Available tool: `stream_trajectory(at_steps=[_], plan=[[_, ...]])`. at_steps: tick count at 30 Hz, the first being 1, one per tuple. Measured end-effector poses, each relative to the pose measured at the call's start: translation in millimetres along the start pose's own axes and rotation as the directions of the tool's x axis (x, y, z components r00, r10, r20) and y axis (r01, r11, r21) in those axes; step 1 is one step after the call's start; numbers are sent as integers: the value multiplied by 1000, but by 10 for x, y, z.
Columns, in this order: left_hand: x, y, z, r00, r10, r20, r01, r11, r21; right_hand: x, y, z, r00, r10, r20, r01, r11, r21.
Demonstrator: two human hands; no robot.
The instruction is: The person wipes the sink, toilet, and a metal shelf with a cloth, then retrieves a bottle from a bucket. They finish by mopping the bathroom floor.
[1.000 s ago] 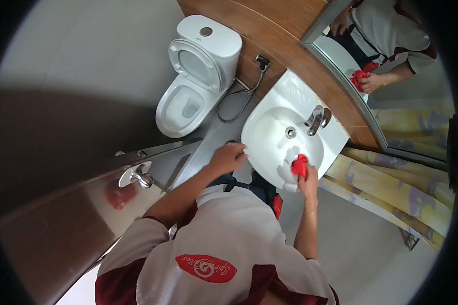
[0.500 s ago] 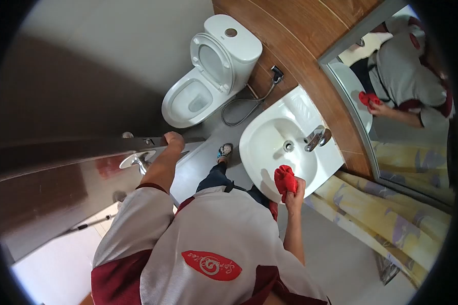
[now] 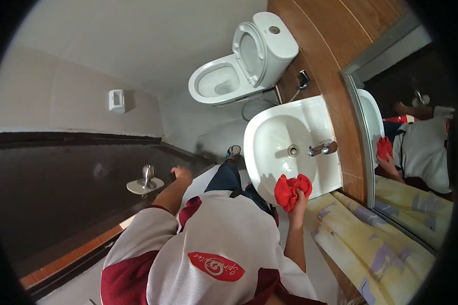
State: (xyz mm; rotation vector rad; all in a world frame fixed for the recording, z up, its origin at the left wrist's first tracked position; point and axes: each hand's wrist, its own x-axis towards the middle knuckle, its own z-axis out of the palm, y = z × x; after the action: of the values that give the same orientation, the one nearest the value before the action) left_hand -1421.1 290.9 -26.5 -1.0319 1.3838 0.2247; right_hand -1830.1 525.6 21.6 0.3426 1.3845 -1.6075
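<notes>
My right hand is closed around a bunched red cloth, held over the near rim of the white washbasin. My left hand is at the inner face of the dark door, close to its edge. Its fingers look loosely stretched against the door, holding nothing. Beside that hand, a round metal doorknob sticks out from a pale oval plate. A chrome faucet stands at the basin's back, and the bowl looks wet near the drain.
Beyond the basin stands a white toilet with its lid raised. A hand sprayer hangs on the brown tiled wall. To the right are a framed mirror and a yellow patterned curtain. A white holder sits on the left wall.
The door has swung with my left hand, and the bright gap beyond it has gone from view. My left hand now lies on its face rather than its edge. The red cloth looks more spread out.
</notes>
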Motion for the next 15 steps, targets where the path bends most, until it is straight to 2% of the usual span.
stream_trajectory(at_steps=[3, 4, 6, 7, 11, 12, 14, 15], plan=[[-170, -149, 602, 998, 32, 53, -31, 999, -11, 127, -13, 10, 974, 191, 119, -204, 972, 117], [78, -67, 981, 996, 87, -3, -87, 994, -62, 112, 49, 135, 978, 123, 171, -143, 984, 110], [221, -80, 1414, 992, 123, -41, -126, 987, -102, 15, -60, 584, 968, 95, 231, -131, 981, 147], [241, -100, 1560, 991, 128, -37, -132, 985, -111, 2, -98, 752, 948, 80, 309, -131, 980, 149], [423, -285, 2171, 982, 185, -35, -188, 975, -122, 162, 200, 1249, 922, 175, 345, -177, 984, -27], [452, -284, 2294, 986, 164, -40, -168, 974, -154, 232, 329, 1356, 928, 217, 303, -214, 976, -45], [546, -199, 2535, 993, 110, -43, -117, 962, -248, 313, 490, 1768, 914, 225, 337, -153, 962, -226], [628, -164, 2663, 997, 73, -34, -80, 950, -303, 275, 509, 2130, 905, 229, 357, -140, 956, -258]])
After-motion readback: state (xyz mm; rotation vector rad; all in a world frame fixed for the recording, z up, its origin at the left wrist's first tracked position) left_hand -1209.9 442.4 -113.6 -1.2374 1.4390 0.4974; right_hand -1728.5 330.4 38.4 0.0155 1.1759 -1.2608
